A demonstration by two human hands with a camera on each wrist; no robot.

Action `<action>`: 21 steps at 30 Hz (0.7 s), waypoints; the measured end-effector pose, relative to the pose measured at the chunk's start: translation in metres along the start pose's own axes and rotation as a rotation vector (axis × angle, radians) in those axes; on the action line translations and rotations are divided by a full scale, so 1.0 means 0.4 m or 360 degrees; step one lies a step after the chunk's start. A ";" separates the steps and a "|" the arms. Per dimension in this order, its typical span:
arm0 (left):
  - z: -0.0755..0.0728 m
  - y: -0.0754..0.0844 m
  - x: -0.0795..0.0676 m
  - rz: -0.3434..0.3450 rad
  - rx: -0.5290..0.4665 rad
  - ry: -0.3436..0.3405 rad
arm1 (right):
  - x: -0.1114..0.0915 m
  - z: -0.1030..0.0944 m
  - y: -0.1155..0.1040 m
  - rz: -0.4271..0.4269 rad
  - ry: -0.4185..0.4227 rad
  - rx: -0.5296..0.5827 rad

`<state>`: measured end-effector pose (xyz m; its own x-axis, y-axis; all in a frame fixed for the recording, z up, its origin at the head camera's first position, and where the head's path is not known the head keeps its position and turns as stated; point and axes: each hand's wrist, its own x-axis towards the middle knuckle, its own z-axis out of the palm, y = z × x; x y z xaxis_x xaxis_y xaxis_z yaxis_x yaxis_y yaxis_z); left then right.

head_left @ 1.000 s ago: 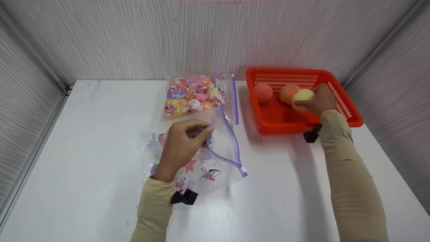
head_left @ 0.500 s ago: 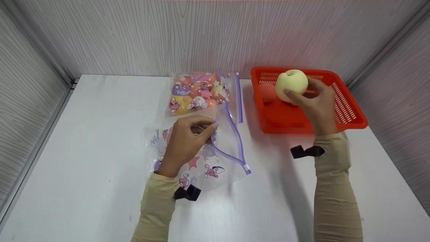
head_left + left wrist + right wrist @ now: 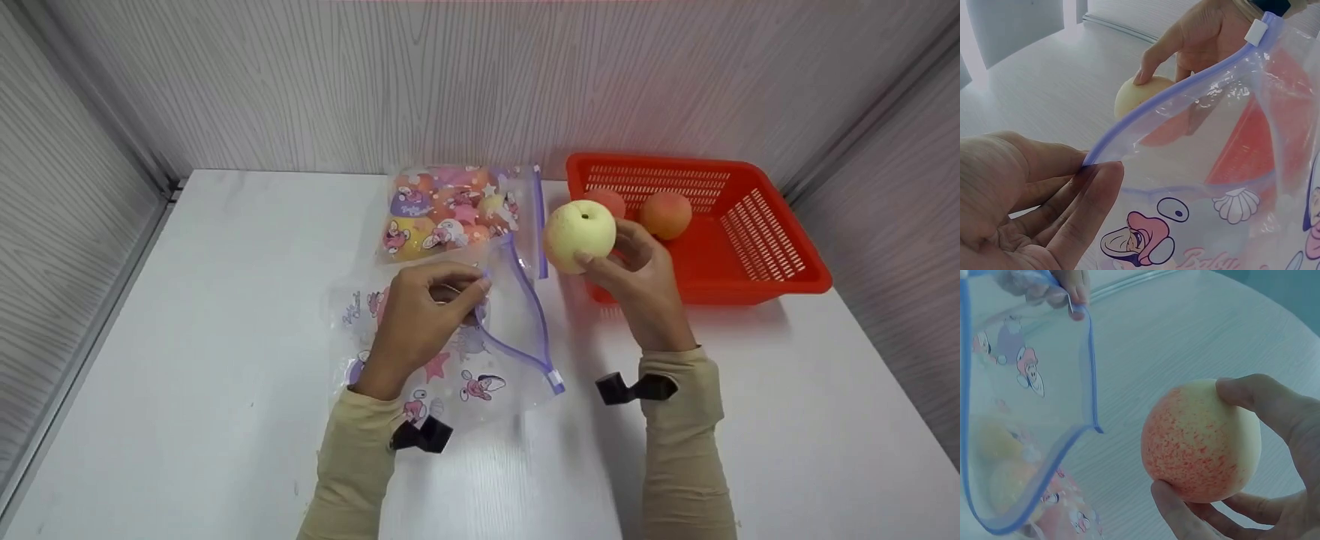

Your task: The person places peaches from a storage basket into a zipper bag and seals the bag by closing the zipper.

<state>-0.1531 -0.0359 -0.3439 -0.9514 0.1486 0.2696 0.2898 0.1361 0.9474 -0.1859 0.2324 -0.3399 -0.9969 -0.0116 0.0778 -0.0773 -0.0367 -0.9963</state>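
Observation:
My left hand (image 3: 424,315) pinches the purple zip edge of a clear printed zip bag (image 3: 450,375) between thumb and fingers. In the left wrist view, the mouth of the bag (image 3: 1202,219) gapes, with a white slider (image 3: 1256,32) at one end of the zip. My right hand (image 3: 645,289) holds a pale yellow peach (image 3: 574,240), thumb on one side and fingers on the other. Red speckles cover one side of the peach (image 3: 1202,439) in the right wrist view. It hangs just right of the bag's mouth, apart from it.
A red plastic basket (image 3: 712,292) stands at the back right. Inside are an orange-red fruit (image 3: 666,216) and a pinkish one (image 3: 609,201), partly hidden by the peach. Behind the bag lies a second zip bag (image 3: 457,214) filled with fruit. A pale panel (image 3: 480,82) closes off the back.
My right hand has lifted the peach out of the basket and carried it left, toward the bag's mouth. My left hand keeps its pinch on the bag's edge.

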 end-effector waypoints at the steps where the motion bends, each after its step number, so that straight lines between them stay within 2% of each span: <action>1: 0.001 0.000 -0.001 -0.0001 -0.0001 0.0000 | -0.006 0.003 0.002 0.0026 -0.0029 0.0020; 7: 0.004 0.001 -0.001 -0.0009 -0.0024 -0.0005 | -0.024 0.016 0.000 0.0091 -0.0192 0.0093; 16: 0.000 0.001 0.003 0.0008 -0.0037 -0.0006 | -0.023 0.021 0.005 0.0078 -0.0463 -0.0085; 21: -0.002 -0.001 0.003 -0.0003 -0.0063 0.0017 | -0.019 0.024 0.015 0.0109 -0.0545 -0.0165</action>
<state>-0.1544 -0.0365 -0.3438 -0.9531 0.1379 0.2694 0.2837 0.0974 0.9540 -0.1787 0.2227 -0.3463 -0.9386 -0.3451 0.0010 -0.0292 0.0768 -0.9966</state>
